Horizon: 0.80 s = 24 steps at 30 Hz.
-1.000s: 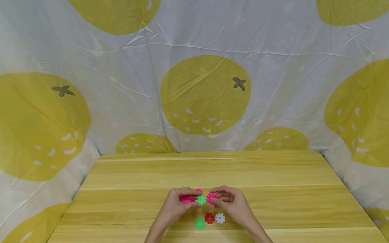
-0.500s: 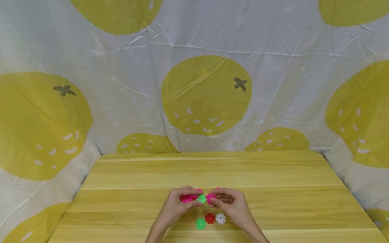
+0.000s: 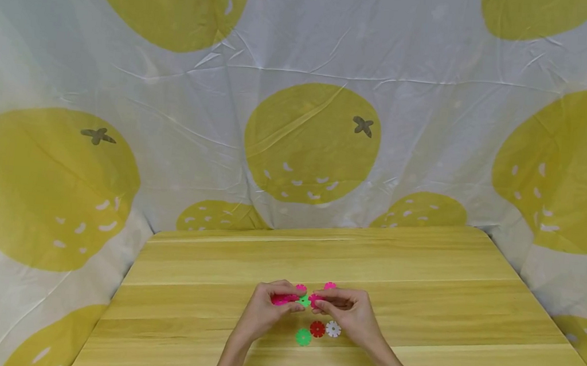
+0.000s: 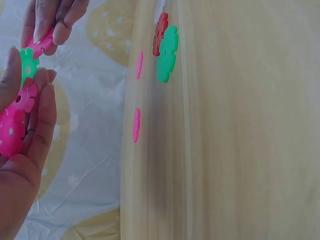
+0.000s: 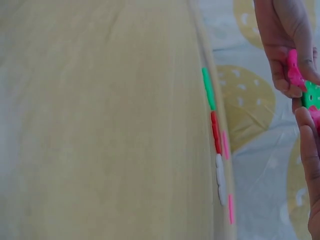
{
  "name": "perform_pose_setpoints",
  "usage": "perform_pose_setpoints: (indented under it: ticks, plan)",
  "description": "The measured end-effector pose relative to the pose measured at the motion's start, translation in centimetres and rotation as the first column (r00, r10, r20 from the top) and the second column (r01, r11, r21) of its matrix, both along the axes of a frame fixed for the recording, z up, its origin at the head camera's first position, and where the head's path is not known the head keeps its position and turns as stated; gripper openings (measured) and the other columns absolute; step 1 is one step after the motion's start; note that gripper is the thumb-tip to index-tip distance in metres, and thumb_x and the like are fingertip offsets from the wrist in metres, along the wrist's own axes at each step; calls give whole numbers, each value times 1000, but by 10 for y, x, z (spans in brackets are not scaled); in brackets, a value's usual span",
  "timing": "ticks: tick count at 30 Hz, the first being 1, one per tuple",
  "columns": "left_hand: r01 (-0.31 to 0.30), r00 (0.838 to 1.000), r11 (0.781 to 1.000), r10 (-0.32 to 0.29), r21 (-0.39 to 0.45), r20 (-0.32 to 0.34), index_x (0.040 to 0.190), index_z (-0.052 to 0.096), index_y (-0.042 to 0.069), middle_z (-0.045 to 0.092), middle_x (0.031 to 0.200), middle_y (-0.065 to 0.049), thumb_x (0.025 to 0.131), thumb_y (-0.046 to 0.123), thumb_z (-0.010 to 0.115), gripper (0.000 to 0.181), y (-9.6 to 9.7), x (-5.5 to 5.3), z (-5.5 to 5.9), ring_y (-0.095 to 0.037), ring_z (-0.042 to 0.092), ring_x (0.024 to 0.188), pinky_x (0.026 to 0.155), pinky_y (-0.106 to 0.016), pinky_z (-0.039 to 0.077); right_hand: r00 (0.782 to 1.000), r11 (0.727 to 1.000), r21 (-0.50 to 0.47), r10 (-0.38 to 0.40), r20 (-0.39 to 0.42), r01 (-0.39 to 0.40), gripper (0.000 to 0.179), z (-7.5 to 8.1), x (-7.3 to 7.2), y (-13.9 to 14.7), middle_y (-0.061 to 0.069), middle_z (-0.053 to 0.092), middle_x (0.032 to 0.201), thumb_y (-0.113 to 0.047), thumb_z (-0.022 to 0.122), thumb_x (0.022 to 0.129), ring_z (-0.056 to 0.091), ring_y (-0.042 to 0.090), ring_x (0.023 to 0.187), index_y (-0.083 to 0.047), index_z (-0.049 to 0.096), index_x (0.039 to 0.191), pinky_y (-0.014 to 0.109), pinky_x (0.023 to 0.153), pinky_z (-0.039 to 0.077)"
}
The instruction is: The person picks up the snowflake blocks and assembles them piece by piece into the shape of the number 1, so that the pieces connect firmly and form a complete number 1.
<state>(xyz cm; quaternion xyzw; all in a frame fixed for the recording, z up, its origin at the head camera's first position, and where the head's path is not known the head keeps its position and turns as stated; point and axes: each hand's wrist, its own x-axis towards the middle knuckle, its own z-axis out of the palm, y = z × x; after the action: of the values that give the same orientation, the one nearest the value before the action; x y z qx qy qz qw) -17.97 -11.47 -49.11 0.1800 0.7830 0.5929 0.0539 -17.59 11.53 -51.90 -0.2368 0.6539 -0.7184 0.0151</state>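
My left hand (image 3: 265, 307) grips a short chain of notched plastic discs: pink discs (image 4: 11, 131) joined in a row, ending in a green disc (image 4: 28, 66). The thumb lies on one side of the chain, the fingers on the other. Between thumb and fingers, my right hand (image 3: 353, 313) pinches a single pink disc (image 4: 41, 44). Its edge is right at the green disc's edge, notch to notch. Both hands are raised above the table, as the wrist views show. Part of the pink chain is hidden behind the left fingers in the head view.
On the wooden table (image 3: 202, 291) a green disc (image 3: 304, 337), a red disc (image 3: 317, 329) and a white disc (image 3: 334, 328) lie in a row nearer the body. Two pink discs, one at the left (image 3: 301, 288) and one at the right (image 3: 330, 286), lie beyond the hands. A lemon-print cloth (image 3: 315, 41) hangs behind.
The right hand has brought its pink disc leftward, closing the gap to the green disc. It has also dropped slightly, so the far pink disc behind it shows. The left hand stays nearly still.
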Motion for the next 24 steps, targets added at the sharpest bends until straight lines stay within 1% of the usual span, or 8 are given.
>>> perform_pose_setpoints:
  ticks: [5, 9, 13, 16, 24]
  plan:
    - [33, 999, 999, -33, 22, -5, 108, 80, 2, 75, 101, -17, 87, 10, 82, 23, -1, 0, -1, -8, 67, 89, 78, -18, 59, 1000, 1000, -2, 3, 14, -3, 24, 0, 1, 0, 30, 75, 101, -3, 72, 95, 75, 47, 85, 14, 72, 111, 54, 75, 59]
    - [51, 999, 998, -51, 47, 6, 108, 80, 0, 74, 102, -20, 87, 9, 82, 23, -1, 0, -2, -8, 68, 90, 78, -19, 59, 1000, 1000, 6, 3, 26, -3, 24, 0, 1, -1, 30, 75, 100, -3, 73, 95, 75, 47, 82, 14, 73, 111, 53, 74, 61]
    - [61, 998, 996, -61, 65, 12, 109, 79, -2, 73, 101, -23, 87, 8, 82, 24, 0, 0, -3, -7, 68, 89, 78, -18, 59, 999, 1000, 13, -2, 43, 1, 24, 1, 1, -1, 30, 75, 100, -3, 73, 94, 76, 45, 82, 14, 73, 111, 53, 74, 60]
    - [59, 998, 996, -60, 69, 11, 109, 79, -3, 73, 101, -23, 87, 8, 81, 24, 1, 0, -3, -7, 68, 89, 78, -18, 59, 999, 1000, 12, -3, 39, 2, 24, 1, 1, -1, 32, 75, 100, -3, 73, 94, 77, 41, 81, 15, 73, 111, 54, 74, 60]
    - [56, 998, 996, -57, 65, 23, 107, 79, -2, 73, 103, -22, 87, 8, 82, 23, 1, 0, -4, -8, 68, 90, 78, -18, 59, 1000, 1000, -13, 11, 28, -10, 25, 1, 2, -2, 35, 73, 101, 0, 72, 95, 79, 34, 80, 18, 71, 112, 46, 73, 62]
